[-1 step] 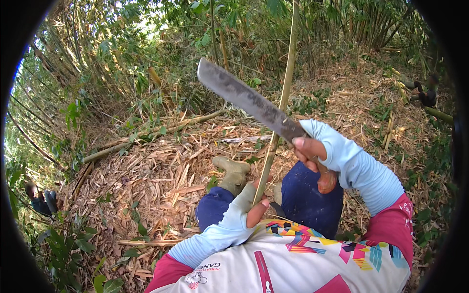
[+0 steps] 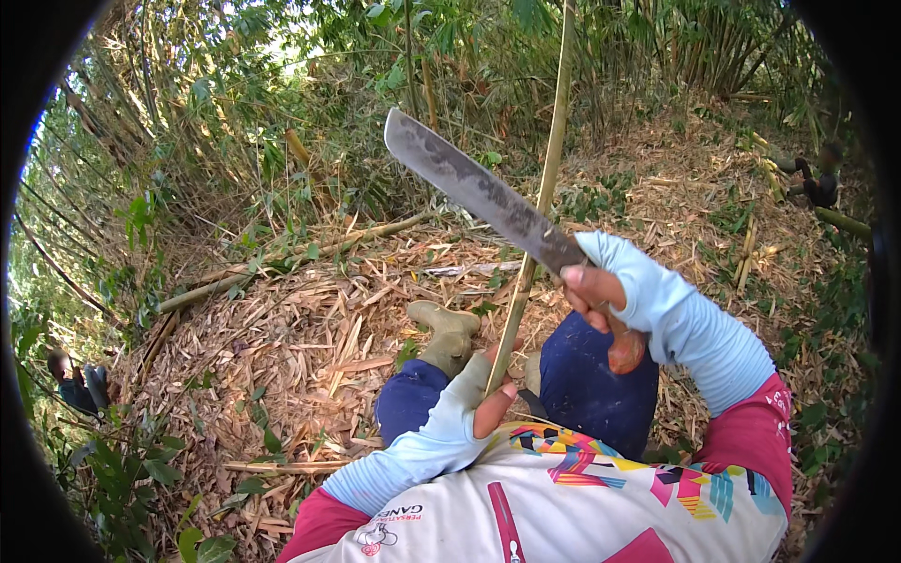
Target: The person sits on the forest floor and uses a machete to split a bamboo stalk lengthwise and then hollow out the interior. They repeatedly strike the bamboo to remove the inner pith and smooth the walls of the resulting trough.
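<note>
The right hand [image 2: 595, 293] is closed around the wooden handle [image 2: 627, 349] of a machete [image 2: 479, 192], while the left hand [image 2: 469, 394], nearer the shirt front [image 2: 441, 511], grips the lower end of a long bamboo strip [image 2: 551, 164] between thumb and fingers. The strip leans up and away from the left hand, and the blade crosses it just ahead of the right. I can't be sure from here whether steel and bamboo actually touch at that crossing. To work it well, I'd say, the left grip should be firm enough to stop the strip twisting, with the thumb tucked well below the blade. Strokes ought to be light and shallow, the edge aimed clear of the left hand and the blue trouser legs [image 2: 610, 385]. The part of the blade near the right hand should give finer control than the far tip.

That blade is broad and grey, mottled with dark patches; below the right fist, the reddish-brown handle swells into a rounded butt. The strip looks slim, yellowish green and probably springy. Beyond the left hand, dry, flat, splintery shavings [image 2: 272, 347] litter the ground around a muddy-looking boot [image 2: 443, 333], and ribbed light blue sleeves [image 2: 699, 319] cover both wrists
</note>
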Demonstrator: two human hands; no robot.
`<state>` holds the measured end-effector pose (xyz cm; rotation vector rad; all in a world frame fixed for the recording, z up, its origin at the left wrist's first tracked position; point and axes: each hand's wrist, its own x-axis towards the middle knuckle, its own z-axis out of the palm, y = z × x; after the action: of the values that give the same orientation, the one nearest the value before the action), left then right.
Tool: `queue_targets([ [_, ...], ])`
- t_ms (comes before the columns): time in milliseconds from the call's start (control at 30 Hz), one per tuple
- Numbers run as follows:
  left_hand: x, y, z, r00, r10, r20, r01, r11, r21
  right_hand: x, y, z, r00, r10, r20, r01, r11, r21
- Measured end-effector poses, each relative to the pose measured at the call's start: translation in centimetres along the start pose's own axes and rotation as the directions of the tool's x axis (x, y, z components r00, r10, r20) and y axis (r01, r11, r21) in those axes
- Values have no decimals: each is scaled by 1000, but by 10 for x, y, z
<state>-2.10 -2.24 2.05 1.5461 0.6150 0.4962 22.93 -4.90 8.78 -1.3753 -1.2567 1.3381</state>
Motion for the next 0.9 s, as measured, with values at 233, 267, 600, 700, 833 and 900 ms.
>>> queue_targets([
  [233,0,1,2,1000,-16,-16,15,1000,-8,-1,3,3,998,22,54,-23,999,27],
  [267,0,3,0,1000,-23,1,23,1000,3,-3,1,7,995,70,78,-66,997,-47],
  [600,-1,-7,-16,990,-105,92,112,991,-78,0,9,-6,949,-233,-212,272,946,179],
  [700,0,-9,-16,994,-85,67,93,985,-145,8,27,-6,907,-292,-303,380,878,291],
  [833,8,-7,-24,993,76,-92,-68,993,95,15,47,-1,884,-272,-380,444,740,505],
  [900,21,-2,-32,925,283,-253,-201,930,307,28,70,-3,894,-262,-364,435,703,562],
])
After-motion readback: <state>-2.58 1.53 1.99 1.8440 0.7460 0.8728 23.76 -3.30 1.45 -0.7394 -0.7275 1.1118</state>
